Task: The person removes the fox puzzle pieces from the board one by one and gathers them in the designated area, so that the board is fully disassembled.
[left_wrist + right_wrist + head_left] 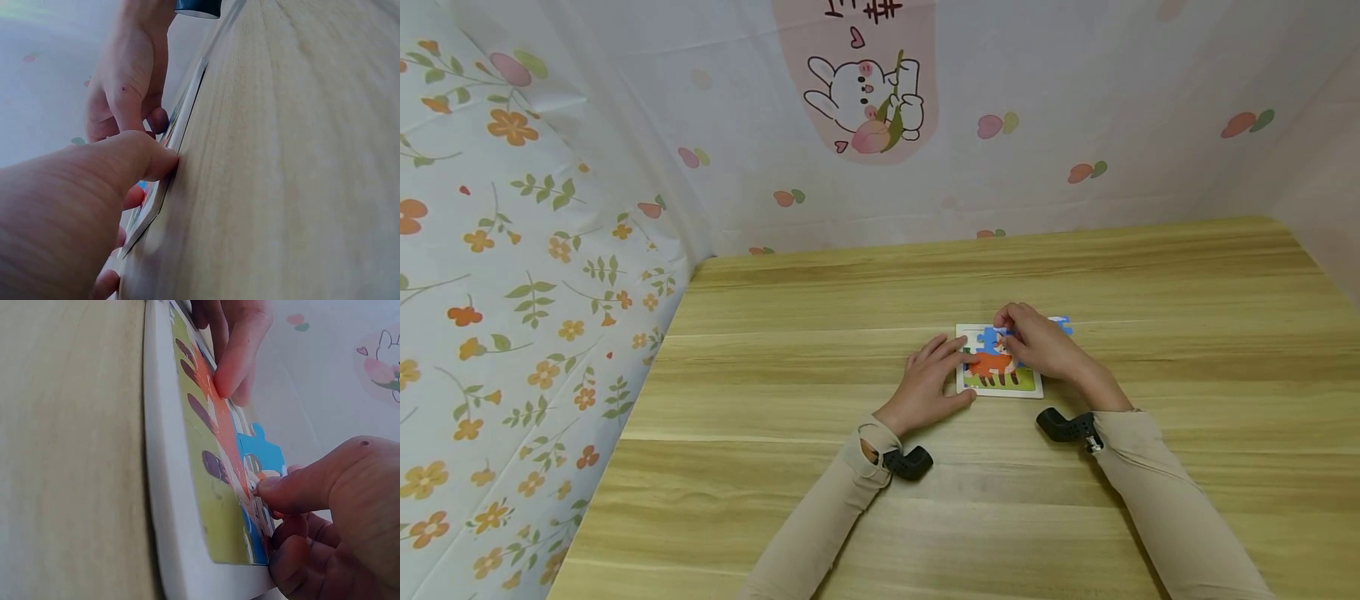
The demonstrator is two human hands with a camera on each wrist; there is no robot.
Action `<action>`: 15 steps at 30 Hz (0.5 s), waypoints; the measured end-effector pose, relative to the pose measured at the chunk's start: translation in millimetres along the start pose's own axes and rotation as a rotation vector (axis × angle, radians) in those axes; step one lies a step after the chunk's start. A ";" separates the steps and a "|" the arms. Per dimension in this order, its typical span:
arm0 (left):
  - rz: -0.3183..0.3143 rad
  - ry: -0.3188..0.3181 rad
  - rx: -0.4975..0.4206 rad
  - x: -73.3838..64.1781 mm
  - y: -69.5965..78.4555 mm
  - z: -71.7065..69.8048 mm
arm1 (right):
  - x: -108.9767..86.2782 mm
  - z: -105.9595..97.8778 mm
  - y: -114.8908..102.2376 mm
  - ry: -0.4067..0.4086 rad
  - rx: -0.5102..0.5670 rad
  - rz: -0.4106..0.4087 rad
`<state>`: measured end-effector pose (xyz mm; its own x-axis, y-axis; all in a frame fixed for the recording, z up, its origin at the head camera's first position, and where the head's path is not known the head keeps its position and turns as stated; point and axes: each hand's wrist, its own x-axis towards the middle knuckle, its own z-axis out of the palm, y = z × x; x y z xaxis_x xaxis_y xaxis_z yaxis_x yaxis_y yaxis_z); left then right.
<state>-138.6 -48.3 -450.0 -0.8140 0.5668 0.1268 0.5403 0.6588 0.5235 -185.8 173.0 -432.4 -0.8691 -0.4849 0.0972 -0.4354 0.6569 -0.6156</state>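
Observation:
A jigsaw puzzle (992, 367) of an orange fox on green grass lies in a white frame (1000, 395) on the table. My left hand (931, 387) lies at its left side with fingers spread. One left fingertip (230, 378) touches the fox's body, and the left thumb (164, 164) is against the frame's near edge. My right hand (1045, 343) is over the upper right of the puzzle. Its thumb and fingers pinch a blue puzzle piece (261, 450) with part of the fox's head, standing slightly raised. The right fingers partly hide the puzzle's right side.
Beyond the right hand, a loose blue-and-white piece (1062, 323) lies on the wooden table (790, 358). Behind the table hangs a white cloth (737, 108) with a rabbit print. A flowered cloth (535, 292) borders the left side. Each wrist wears a black camera mount (908, 463).

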 end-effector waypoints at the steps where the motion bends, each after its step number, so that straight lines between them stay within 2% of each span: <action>1: 0.000 0.000 0.001 0.0 0.1 0.0 | 0.0 0.3 0.0 0.000 0.000 0.001; 15: -0.004 -0.004 0.008 0.8 -0.5 0.8 | 1.1 0.4 -1.7 0.002 -0.018 0.010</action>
<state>-139.4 -47.8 -450.8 -0.8154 0.5661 0.1211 0.5386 0.6651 0.5173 -186.0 171.1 -431.5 -0.8740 -0.4770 0.0925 -0.4305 0.6720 -0.6026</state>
